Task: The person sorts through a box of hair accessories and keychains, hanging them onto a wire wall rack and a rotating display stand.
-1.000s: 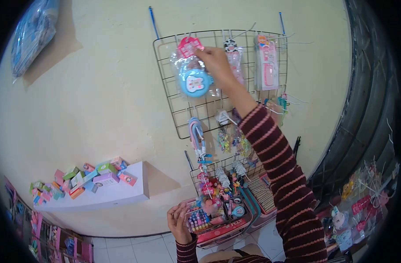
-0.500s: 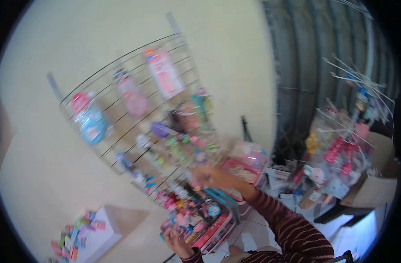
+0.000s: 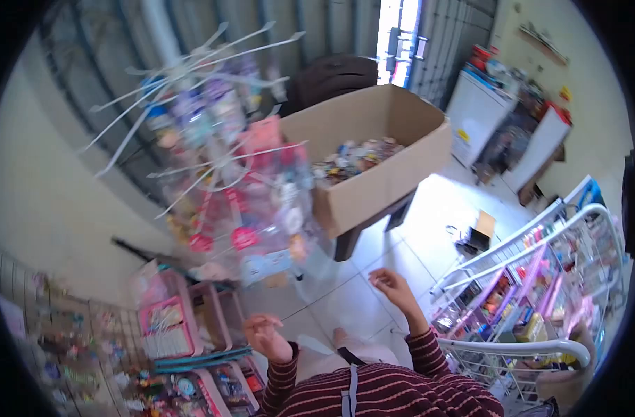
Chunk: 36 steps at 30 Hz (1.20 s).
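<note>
My left hand hangs in the air with its fingers loosely spread, and I see nothing in it. It is nearest to the pink-rimmed storage bins on the left. Over the tiled floor, my right hand is raised with its fingers slightly bent and apart, also without anything visible in it. Ahead of both hands stands a white rotating rack hung with small plastic-wrapped goods. A large cardboard box holding a heap of small packaged items rests on a dark stand behind it.
A wall grid with hanging accessories is at the left. To my right stands a white wire cart full of colourful goods. A small open carton lies on the floor. A white cabinet stands farther back.
My view has swung right, from the wall grid to the rotating rack and cardboard box. My right hand has drawn back from the grid's goods, and my left hand has left the bin.
</note>
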Available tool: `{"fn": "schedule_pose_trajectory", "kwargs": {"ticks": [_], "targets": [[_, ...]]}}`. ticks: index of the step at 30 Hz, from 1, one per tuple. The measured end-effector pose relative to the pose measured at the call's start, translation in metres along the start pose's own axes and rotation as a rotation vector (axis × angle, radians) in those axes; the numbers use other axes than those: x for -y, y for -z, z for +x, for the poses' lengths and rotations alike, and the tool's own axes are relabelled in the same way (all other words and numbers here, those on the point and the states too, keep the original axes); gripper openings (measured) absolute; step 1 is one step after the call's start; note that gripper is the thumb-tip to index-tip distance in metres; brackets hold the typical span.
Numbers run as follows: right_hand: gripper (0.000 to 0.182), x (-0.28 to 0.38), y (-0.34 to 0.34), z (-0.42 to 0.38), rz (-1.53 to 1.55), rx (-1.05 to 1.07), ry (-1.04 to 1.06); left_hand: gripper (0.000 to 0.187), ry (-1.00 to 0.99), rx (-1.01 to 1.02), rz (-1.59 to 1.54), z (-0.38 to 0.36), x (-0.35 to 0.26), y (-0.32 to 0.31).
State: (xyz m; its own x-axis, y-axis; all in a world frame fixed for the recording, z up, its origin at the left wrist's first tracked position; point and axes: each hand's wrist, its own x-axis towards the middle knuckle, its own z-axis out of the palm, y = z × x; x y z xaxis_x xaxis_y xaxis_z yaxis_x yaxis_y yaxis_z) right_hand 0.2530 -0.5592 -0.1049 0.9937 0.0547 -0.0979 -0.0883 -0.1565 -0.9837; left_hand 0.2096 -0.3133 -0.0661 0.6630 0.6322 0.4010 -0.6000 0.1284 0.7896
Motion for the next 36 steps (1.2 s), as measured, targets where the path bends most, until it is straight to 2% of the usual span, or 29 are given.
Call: {"fn": "schedule_pose_trajectory", "kwargs": {"ticks": [1, 3, 7, 9, 12, 15, 19, 21, 23, 25, 27, 29, 31, 32, 33, 34, 35, 36], "targets": [[0.015, 0.008, 0.021, 0.002, 0.028, -0.101, 0.042, 0.044, 0.02, 0.113, -0.084, -0.002, 0.007, -0.025], [0.016, 0.02, 0.054, -0.001, 0.088, -0.257, -0.043, 0.042, 0.077, 0.225, -0.162, -0.007, 0.018, -0.07], [0.017, -0.005, 0.093, -0.013, 0.112, -0.383, -0.069, 0.036, 0.167, 0.47, -0.237, -0.011, 0.057, -0.113], [0.017, -0.026, 0.1, -0.019, 0.154, -0.455, -0.146, 0.035, 0.222, 0.495, -0.21, -0.005, 0.075, -0.129], [0.019, -0.061, 0.101, -0.017, 0.199, -0.436, -0.231, 0.033, 0.291, 0.51, -0.162, 0.011, 0.109, -0.148], [0.019, -0.056, 0.097, 0.019, 0.285, -0.388, -0.345, 0.03, 0.265, 0.511, -0.116, 0.032, 0.148, -0.169], [0.014, -0.032, 0.113, 0.107, 0.24, -0.391, -0.167, 0.028, 0.234, 0.438, -0.117, 0.074, 0.173, -0.216], [0.012, -0.001, 0.13, 0.157, 0.216, -0.426, -0.002, 0.027, 0.222, 0.394, -0.145, 0.093, 0.185, -0.238], [0.011, 0.018, 0.152, 0.202, 0.125, -0.474, 0.106, 0.019, 0.168, 0.414, -0.051, 0.112, 0.202, -0.25], [0.01, 0.038, 0.17, 0.237, 0.039, -0.541, 0.233, 0.014, 0.22, 0.425, 0.039, 0.124, 0.216, -0.262], [0.01, 0.066, 0.18, 0.264, 0.092, -0.517, 0.289, 0.014, 0.353, 0.364, 0.073, 0.137, 0.221, -0.283], [0.01, 0.078, 0.189, 0.289, 0.113, -0.486, 0.289, 0.015, 0.394, 0.353, 0.096, 0.149, 0.232, -0.294], [0.009, 0.085, 0.2, 0.317, 0.09, -0.311, 0.241, 0.016, 0.369, 0.443, 0.406, 0.161, 0.242, -0.306], [0.01, 0.093, 0.202, 0.332, 0.066, -0.269, 0.263, 0.016, 0.375, 0.418, 0.419, 0.165, 0.243, -0.312], [0.01, 0.098, 0.207, 0.35, 0.065, -0.237, 0.257, 0.017, 0.304, 0.486, 0.644, 0.169, 0.239, -0.32], [0.011, 0.102, 0.212, 0.37, -0.054, -0.088, 0.283, 0.018, 0.233, 0.55, 0.871, 0.174, 0.238, -0.328], [0.012, 0.107, 0.216, 0.39, -0.17, 0.064, 0.315, 0.018, 0.237, 0.514, 0.887, 0.179, 0.241, -0.334], [0.012, 0.113, 0.216, 0.412, -0.263, 0.165, 0.331, 0.017, 0.273, 0.581, 0.923, 0.185, 0.244, -0.339]]}}
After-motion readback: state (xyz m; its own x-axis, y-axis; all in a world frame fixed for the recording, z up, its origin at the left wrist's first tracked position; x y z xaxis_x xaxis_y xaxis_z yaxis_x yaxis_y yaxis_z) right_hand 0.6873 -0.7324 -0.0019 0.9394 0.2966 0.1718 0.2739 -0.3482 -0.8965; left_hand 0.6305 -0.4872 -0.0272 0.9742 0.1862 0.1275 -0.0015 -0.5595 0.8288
